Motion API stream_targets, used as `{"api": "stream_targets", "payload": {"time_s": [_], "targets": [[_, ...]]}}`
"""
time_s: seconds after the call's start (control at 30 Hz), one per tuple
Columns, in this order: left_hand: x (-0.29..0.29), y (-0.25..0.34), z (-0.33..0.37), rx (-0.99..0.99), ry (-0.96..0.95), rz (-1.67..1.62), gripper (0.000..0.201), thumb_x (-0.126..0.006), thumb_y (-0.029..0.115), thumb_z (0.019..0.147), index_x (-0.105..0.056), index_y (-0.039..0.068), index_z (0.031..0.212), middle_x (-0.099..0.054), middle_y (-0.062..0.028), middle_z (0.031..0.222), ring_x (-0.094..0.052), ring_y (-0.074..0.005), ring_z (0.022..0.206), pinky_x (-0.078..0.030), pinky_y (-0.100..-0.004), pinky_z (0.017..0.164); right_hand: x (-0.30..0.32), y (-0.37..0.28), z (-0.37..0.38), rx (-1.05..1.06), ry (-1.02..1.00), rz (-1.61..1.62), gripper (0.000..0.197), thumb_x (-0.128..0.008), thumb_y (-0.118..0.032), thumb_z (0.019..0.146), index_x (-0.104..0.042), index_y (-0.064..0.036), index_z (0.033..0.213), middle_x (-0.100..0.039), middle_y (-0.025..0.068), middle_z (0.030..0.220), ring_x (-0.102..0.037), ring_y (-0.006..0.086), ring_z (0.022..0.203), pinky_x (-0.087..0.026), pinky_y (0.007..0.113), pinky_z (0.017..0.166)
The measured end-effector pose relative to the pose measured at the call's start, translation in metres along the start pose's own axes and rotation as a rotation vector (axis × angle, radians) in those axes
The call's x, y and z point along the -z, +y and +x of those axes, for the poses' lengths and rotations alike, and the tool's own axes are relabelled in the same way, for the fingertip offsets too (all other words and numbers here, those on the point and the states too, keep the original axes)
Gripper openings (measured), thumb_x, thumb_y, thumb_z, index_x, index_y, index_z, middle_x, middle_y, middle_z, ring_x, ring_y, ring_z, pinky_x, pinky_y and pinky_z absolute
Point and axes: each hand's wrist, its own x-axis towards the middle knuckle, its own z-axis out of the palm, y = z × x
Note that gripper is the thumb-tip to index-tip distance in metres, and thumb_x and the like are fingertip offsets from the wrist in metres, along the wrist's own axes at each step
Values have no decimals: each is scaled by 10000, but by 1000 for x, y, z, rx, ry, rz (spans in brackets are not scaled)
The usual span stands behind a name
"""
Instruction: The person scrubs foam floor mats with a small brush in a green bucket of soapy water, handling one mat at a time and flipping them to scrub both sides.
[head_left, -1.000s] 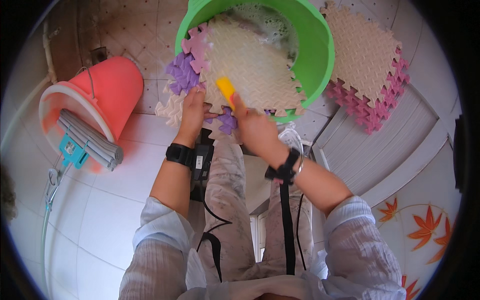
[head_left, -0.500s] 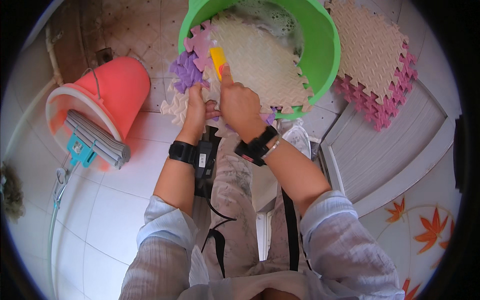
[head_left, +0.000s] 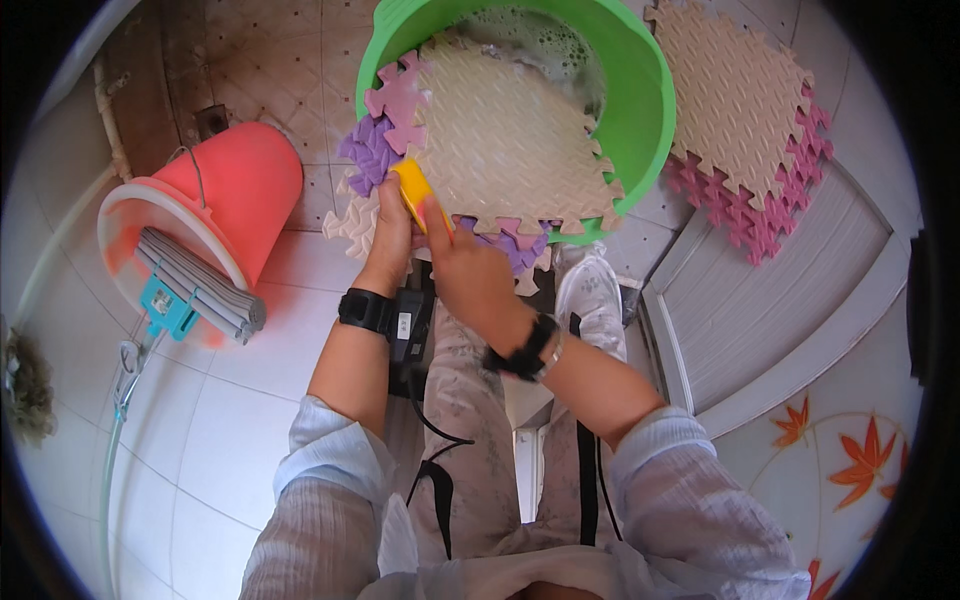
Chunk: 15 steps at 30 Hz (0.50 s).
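Observation:
A cream foam mat tile (head_left: 510,140) with a woven-looking texture lies on top of pink and purple foam tiles (head_left: 372,150), tilted across the near-left rim of a green basin (head_left: 655,110). My left hand (head_left: 390,235) grips the near-left corner of the tiles, its fingers partly hidden. My right hand (head_left: 468,265) is closed round a yellow scrub brush (head_left: 412,185), which rests at the left edge of the cream tile beside my left thumb. The brush's underside is hidden. Foamy water (head_left: 545,45) shows in the basin's far part.
More cream and pink foam tiles (head_left: 735,100) are stacked right of the basin, above a grey panel (head_left: 780,290). To the left, a red bucket (head_left: 235,180) lies tipped, with a grey sponge mop head (head_left: 195,285) at its mouth. My legs are below the basin.
My right hand has drawn the yellow brush down and left, toward me, from the upper-left part of the cream tile to near my left thumb. My left hand stays at the corner.

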Motion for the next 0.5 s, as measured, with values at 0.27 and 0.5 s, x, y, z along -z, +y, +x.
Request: {"api": "stream_targets", "payload": {"time_s": [0.27,0.5], "targets": [[-21,-4,3,-32,162,-5,689,-327,672,822,-377,127,1240,-535,-86,898,-573,-228,731,-521,-349,699,5,40,82,-245,5,6,585,-505,-101,788,-365,-63,1355,-611,165,708,-598,304,506,-470,420,439],[-1,-10,6,-44,112,67,667,-345,644,828,-382,105,1220,-502,-132,912,-558,-218,700,-529,-365,683,10,18,36,-64,-56,-67,476,-483,-108,802,-404,35,1249,-614,128,624,-617,287,517,-492,390,454]]}}
